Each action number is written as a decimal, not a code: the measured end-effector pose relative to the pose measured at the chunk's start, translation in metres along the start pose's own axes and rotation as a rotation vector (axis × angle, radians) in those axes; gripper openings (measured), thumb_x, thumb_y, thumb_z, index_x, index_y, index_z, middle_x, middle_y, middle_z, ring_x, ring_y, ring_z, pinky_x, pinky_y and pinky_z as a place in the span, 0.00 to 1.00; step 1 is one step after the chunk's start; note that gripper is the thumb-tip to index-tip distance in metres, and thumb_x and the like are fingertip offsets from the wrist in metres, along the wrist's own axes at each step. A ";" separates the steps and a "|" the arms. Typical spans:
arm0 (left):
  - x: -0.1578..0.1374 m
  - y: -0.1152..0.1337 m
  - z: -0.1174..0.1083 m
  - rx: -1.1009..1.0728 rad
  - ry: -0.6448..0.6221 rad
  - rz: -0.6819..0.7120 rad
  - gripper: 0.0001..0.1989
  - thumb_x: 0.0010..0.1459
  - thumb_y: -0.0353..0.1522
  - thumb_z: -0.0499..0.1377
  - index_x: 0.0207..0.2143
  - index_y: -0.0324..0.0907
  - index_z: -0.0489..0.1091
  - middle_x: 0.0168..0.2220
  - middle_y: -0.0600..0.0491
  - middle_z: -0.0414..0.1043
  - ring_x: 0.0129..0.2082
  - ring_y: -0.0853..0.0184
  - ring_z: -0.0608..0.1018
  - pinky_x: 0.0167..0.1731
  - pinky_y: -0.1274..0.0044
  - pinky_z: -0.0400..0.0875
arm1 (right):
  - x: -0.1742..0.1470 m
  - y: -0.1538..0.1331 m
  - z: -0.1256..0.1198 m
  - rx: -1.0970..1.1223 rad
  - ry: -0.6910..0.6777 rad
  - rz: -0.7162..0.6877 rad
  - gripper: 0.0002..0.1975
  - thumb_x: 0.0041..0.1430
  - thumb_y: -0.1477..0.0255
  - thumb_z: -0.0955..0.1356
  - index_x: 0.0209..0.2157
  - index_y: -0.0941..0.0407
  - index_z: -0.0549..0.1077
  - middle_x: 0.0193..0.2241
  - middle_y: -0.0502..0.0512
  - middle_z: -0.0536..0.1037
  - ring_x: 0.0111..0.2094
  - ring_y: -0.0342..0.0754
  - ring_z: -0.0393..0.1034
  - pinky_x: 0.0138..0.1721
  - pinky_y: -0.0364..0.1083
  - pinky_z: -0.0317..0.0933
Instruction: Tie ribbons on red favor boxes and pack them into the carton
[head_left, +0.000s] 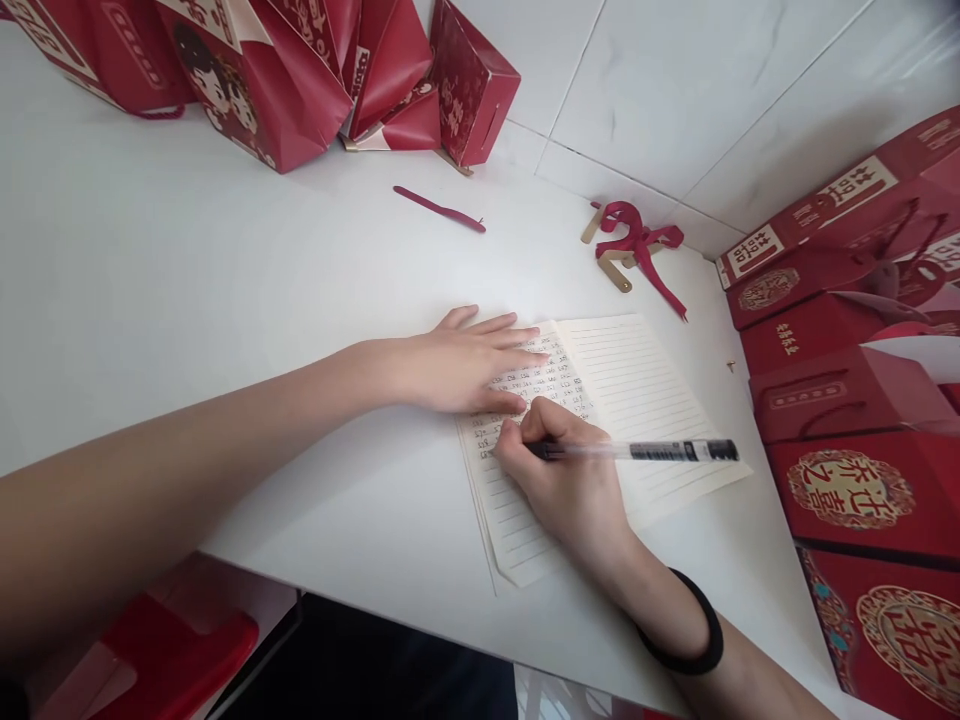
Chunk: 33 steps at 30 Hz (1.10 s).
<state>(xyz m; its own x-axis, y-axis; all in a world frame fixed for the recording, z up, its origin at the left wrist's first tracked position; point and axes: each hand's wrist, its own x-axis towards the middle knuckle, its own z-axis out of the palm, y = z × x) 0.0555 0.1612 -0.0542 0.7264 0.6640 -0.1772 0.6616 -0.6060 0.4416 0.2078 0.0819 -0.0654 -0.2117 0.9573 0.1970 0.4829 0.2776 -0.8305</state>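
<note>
An open lined notebook [525, 540] lies at an angle on the white table, its left page partly filled with rows of handwritten numbers and its right page blank. My left hand [469, 365] rests flat on the upper left page, fingers spread. In my right hand [574, 480] is a clear pen [660, 451] with black ends, pinched between thumb and forefinger. The pen's tip is hidden behind my fingers, near the last written row at the page's left side. A black band circles my right wrist.
Red gift boxes [847, 490] line the right side, and more red boxes [472, 90] stand at the back left. A dark red ribbon strip [439, 209] and a tangled ribbon [637, 240] with gold tags lie beyond the notebook. White tiles [660, 90] rise behind the table.
</note>
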 end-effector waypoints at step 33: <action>-0.052 -0.167 -0.074 -0.236 1.478 -1.072 0.38 0.49 0.39 0.60 0.58 0.38 0.46 0.58 0.32 0.51 0.60 0.47 0.58 0.52 0.55 0.58 | 0.039 0.056 -0.050 0.105 0.200 0.213 0.26 0.57 0.48 0.58 0.26 0.56 0.67 0.17 0.52 0.68 0.16 0.45 0.60 0.18 0.43 0.53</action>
<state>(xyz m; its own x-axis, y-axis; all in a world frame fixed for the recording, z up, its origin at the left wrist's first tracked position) -0.1067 0.2607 -0.0536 -0.7629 0.5526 0.3356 0.5434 0.2668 0.7959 0.2691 0.1390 -0.0781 0.0617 0.9928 0.1025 0.4055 0.0689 -0.9115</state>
